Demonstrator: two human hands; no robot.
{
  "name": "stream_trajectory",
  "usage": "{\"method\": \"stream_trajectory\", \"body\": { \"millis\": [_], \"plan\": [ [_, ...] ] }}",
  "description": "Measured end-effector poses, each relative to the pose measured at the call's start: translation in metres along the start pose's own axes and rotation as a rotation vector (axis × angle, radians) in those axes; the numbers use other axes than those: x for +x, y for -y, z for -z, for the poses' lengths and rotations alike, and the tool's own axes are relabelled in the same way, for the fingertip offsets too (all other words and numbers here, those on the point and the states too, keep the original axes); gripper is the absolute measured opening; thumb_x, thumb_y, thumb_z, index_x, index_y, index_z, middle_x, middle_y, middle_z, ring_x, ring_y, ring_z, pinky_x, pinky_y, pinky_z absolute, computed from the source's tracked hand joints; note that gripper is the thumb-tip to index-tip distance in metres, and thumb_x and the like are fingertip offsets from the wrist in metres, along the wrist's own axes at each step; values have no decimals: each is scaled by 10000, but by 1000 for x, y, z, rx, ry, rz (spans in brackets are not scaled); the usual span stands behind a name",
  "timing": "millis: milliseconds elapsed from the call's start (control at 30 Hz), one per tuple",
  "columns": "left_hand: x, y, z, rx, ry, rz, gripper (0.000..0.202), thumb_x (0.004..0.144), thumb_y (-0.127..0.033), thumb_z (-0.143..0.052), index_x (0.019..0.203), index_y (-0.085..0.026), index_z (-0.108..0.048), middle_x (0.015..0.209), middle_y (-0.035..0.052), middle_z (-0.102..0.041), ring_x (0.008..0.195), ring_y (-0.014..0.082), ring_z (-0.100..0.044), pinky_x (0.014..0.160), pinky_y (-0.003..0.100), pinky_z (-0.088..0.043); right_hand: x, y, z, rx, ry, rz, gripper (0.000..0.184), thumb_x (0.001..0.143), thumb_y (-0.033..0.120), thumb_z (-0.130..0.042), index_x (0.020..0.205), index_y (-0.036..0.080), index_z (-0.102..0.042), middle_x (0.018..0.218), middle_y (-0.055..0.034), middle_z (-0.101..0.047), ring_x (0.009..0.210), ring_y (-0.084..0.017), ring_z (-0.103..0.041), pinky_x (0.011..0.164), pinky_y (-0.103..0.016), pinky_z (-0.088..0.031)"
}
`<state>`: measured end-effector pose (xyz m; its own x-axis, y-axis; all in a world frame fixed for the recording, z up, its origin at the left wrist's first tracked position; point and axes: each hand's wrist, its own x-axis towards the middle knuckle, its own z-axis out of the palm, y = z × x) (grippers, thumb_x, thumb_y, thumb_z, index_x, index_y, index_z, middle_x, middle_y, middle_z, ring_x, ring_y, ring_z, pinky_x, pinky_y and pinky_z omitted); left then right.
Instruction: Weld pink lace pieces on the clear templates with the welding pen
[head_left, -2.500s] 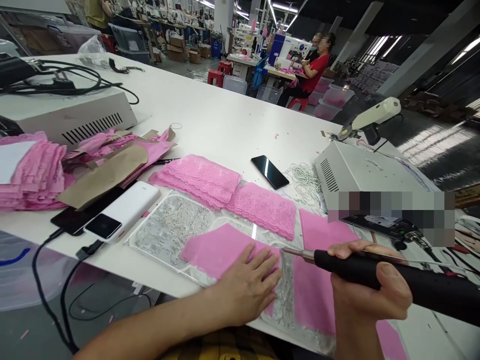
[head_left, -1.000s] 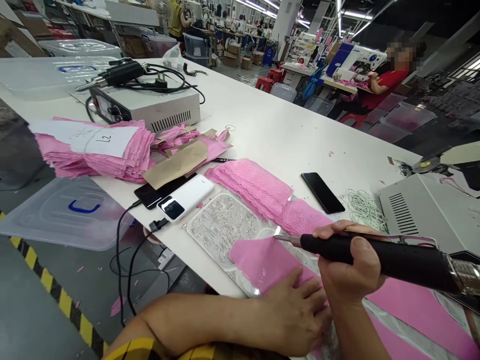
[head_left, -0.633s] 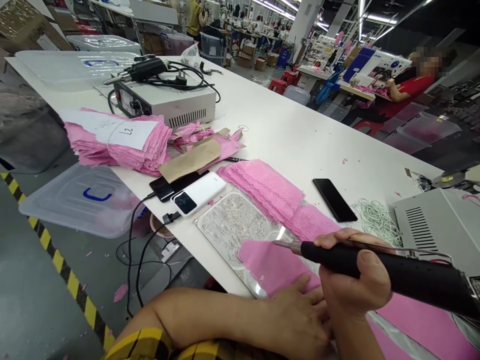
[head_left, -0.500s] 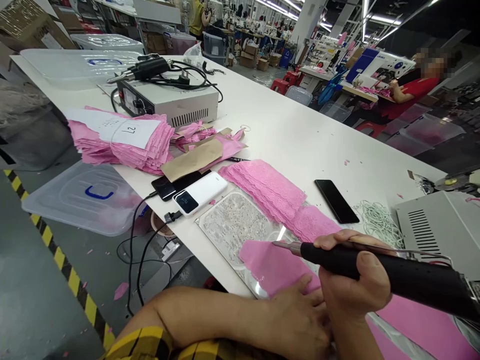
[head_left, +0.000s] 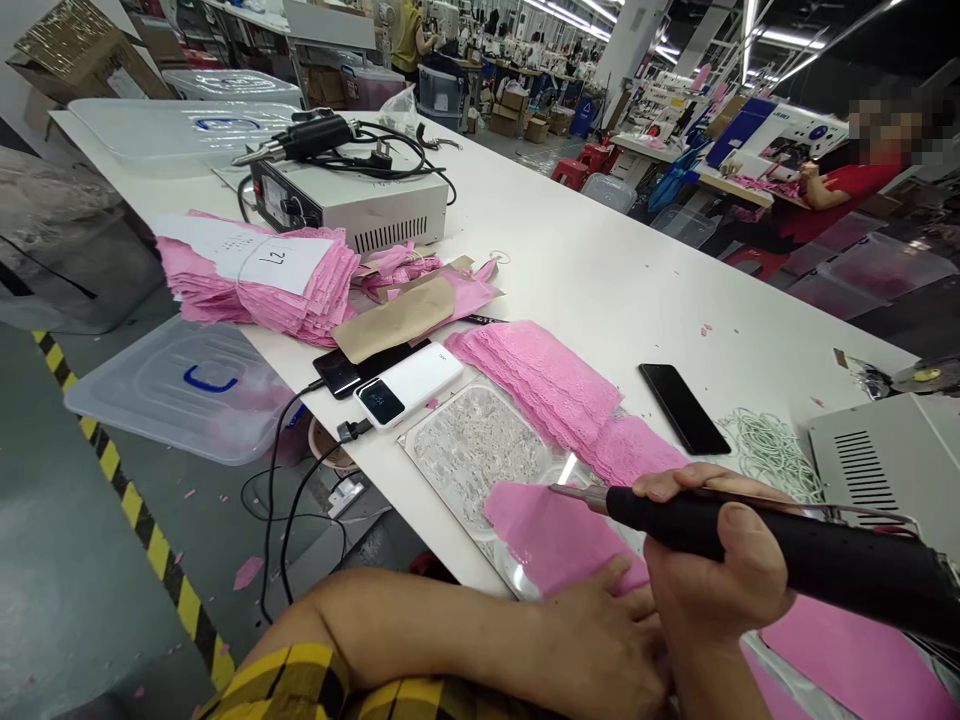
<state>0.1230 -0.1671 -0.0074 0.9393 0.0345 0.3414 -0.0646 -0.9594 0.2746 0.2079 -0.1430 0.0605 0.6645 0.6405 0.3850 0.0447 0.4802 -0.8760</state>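
Note:
My right hand (head_left: 720,560) is wrapped round a thick black hand-held tool (head_left: 810,560) with a pointed metal tip, which looks like an ultrasonic cutter. Its tip is over the far edge of a pink fabric piece (head_left: 555,530); whether it touches the cloth I cannot tell. My left hand (head_left: 592,640) lies flat on the near part of that piece, fingers stretched out and partly hidden behind my right wrist. Beneath the fabric is a speckled grey plate (head_left: 472,450) with a clear rim. Just beyond lies a stack of pink lace pieces (head_left: 540,375).
A white power bank (head_left: 411,385) and a black phone (head_left: 684,408) lie on the white table (head_left: 570,250). Further back are a tied pink bundle (head_left: 262,290) and a grey control box (head_left: 382,210). Another grey box (head_left: 892,450) and pale green cord (head_left: 776,450) are at right. A person (head_left: 847,185) sits beyond.
The whole view has shifted slightly, so things appear a little further right. My hands, the tool and the pink piece keep nearly the same places relative to each other.

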Motion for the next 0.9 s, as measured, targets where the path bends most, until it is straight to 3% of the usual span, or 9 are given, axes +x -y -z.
{"method": "stream_trajectory", "body": {
  "millis": [233, 433, 700, 900],
  "plan": [
    [-3, 2, -11, -63, -24, -25, 227, 910, -294, -528, 928, -176, -721, 1037, 48, -698, 1077, 248, -558, 967, 424, -422, -7, 0, -5, 66, 35, -56, 145, 610, 294, -608, 702, 194, -558, 680, 19, -551, 486, -141, -544, 469, -355, -504],
    [-6, 4, -5, -15, -55, -86, 294, 944, -248, -454, 862, -186, -730, 1037, 43, -715, 1111, 240, -551, 987, 402, -405, -10, -1, -10, 45, 17, -59, 148, 599, 297, -619, 701, 200, -573, 675, 14, -547, 482, -144, -535, 474, -370, -504],
    [-2, 5, -8, -20, -44, -100, 227, 890, -296, -561, 761, -197, -720, 967, 58, -721, 1069, 260, -556, 916, 419, -444, -8, -1, -14, 41, 88, -56, 146, 617, 291, -633, 685, 189, -553, 668, 28, -545, 482, -135, -547, 487, -362, -520],
    [-4, 4, -8, -85, 5, -114, 185, 874, -275, -594, 745, -188, -695, 893, 23, -703, 998, 196, -569, 865, 303, -472, -12, 0, -24, 90, 189, -52, 150, 654, 306, -638, 730, 189, -581, 694, 22, -574, 501, -134, -561, 493, -345, -519]
  ]
}}
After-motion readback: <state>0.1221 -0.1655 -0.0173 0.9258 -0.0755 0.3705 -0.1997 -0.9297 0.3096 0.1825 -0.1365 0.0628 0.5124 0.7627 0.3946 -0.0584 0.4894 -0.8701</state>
